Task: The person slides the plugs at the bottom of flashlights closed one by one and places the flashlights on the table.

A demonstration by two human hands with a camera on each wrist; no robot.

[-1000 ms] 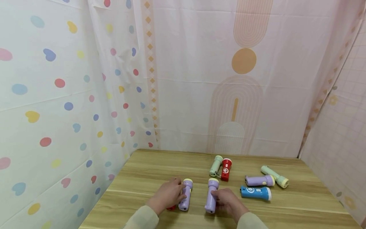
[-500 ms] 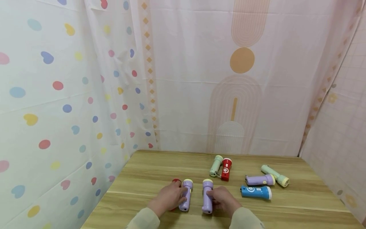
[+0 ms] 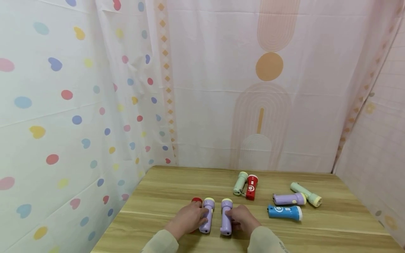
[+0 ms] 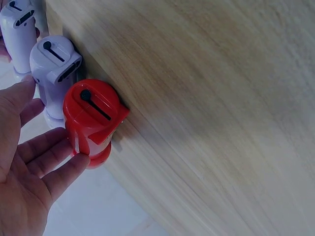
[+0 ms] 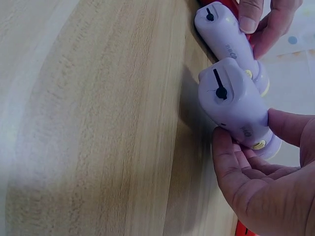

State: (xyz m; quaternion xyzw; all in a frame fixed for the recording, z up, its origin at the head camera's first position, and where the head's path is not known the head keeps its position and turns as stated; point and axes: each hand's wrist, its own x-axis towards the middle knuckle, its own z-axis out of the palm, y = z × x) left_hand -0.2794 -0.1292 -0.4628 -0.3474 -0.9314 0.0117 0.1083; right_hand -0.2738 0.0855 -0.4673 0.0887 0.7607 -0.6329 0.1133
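Lilac plastic flashlight (image 3: 226, 222), smooth cylinder flaring to cream-rimmed head; tail marked with black keyhole-shaped slot. Lies about midway between left and right edges of wood-grained table (image 3: 177, 182), long axis running front to back, head toward far edge. Right hand (image 3: 244, 219): thumb and fingers grasping it. Left hand (image 3: 187, 218): fingers loosely extended, resting on second lilac flashlight (image 3: 207, 219) and glossy red flashlight (image 4: 96, 110), both lying near-parallel, just left.

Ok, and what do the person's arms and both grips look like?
Left sleeve and right sleeve are pale cream and wrist-length; the right has dark marks too small to read. Left grip and right grip are bare: no gloves or rings show.
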